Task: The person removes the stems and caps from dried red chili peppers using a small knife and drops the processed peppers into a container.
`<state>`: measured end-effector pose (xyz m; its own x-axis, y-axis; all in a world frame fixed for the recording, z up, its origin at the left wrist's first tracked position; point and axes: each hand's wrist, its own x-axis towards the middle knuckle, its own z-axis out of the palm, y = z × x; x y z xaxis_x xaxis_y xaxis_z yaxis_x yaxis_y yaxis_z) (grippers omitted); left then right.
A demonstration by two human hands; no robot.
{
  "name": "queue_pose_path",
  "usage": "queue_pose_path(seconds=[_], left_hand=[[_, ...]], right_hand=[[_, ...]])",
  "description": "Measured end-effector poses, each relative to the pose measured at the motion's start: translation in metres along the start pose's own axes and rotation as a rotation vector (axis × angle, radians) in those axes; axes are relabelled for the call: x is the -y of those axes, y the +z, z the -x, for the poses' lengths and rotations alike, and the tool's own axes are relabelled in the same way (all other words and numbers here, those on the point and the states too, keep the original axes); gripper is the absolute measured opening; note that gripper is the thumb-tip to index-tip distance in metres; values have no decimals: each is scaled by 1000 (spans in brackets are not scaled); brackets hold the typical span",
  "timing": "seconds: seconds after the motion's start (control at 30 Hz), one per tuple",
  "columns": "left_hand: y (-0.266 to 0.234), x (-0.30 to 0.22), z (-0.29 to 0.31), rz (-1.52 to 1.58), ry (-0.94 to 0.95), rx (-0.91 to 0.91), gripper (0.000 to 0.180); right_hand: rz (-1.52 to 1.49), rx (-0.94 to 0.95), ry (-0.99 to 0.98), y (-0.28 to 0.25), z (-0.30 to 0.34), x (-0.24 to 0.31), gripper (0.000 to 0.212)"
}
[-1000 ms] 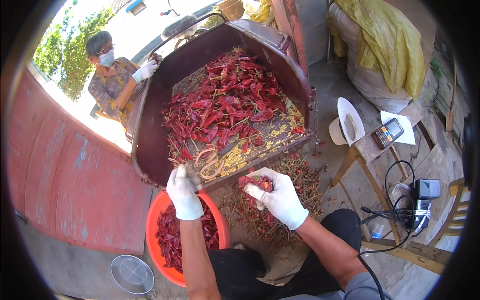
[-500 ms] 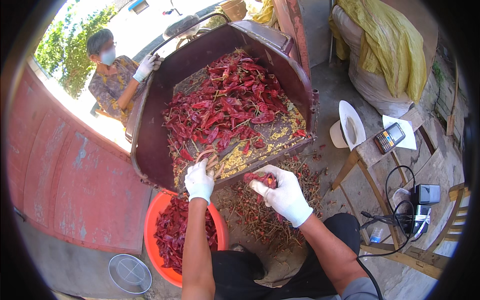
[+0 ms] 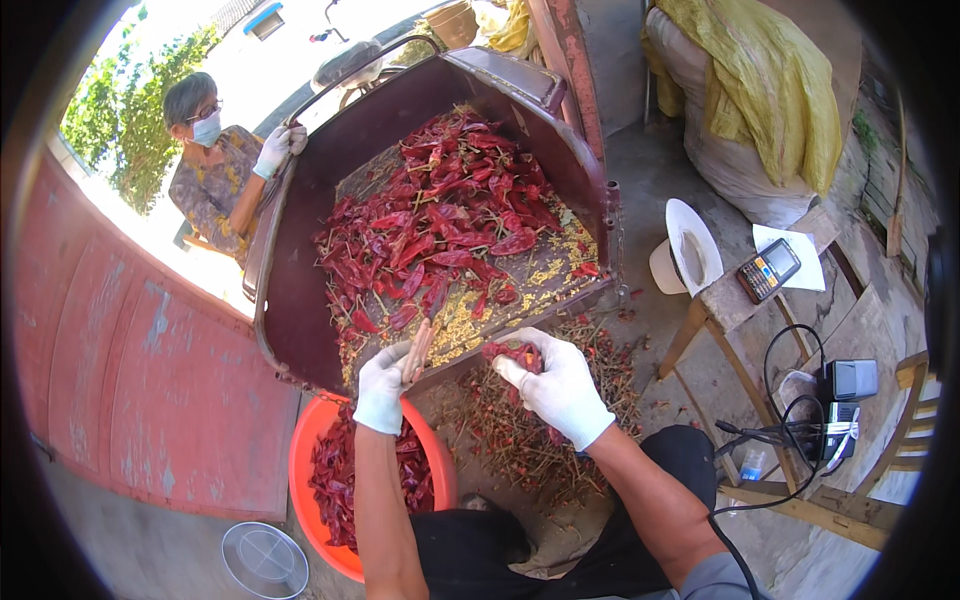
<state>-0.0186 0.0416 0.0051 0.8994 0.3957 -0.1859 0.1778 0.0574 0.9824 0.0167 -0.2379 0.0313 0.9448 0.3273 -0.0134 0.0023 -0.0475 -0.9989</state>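
Dried red chili peppers [image 3: 455, 215] with stems lie heaped in a dark metal cart bed [image 3: 560, 120]. Just over its near edge is my left hand [image 3: 385, 385], in a white glove with bare fingertips poking out. Its fingers are stretched up, close together, and no pepper shows in them. To its right, my gloved right hand [image 3: 562, 385] is closed around a small bunch of dried chili peppers [image 3: 522, 356]. Below my left hand stands an orange basin [image 3: 440, 460] holding more red peppers, partly hidden by my left forearm.
Stems and scraps [image 3: 540, 440] litter the ground beneath the cart. At right are a wooden stool [image 3: 730, 305] bearing a handheld device [image 3: 768, 270], a white hat [image 3: 690, 245] and cables. A masked person [image 3: 225, 160] sits beyond the cart's left side. A round sieve [image 3: 265, 560] lies lower left.
My left hand has drawn back slightly from the peppers and turned, its fingers now pointing up. The right hand keeps its bunch. The whole view has shifted a little.
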Motion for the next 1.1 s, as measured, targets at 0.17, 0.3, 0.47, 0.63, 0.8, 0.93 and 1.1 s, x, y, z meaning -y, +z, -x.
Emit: queue_pose_path(seconds=[0.17,0.3,0.47,0.63,0.8,0.93,1.1], left_hand=[[31,-26,43,257,87,166,67],[42,-26,56,122,237,129,67],[73,-47,75,130,328,135,70],[91,-40,98,-376,276,3,36],[105,-41,100,-527,328,-77,31],[106,-40,96,-668,378,-39,31],[99,-33,95,-588,295,29,29]], right_hand=[[171,-30,-59,-5,3,8,37],[357,-51,-110,-1,4,11,37],[390,-103,-239,-4,4,7,30],[443,-109,-314,-1,3,5,27],[525,-59,-483,4,5,1,30],[645,-21,-499,6,5,-2,31],[651,49,-485,4,9,3,24]])
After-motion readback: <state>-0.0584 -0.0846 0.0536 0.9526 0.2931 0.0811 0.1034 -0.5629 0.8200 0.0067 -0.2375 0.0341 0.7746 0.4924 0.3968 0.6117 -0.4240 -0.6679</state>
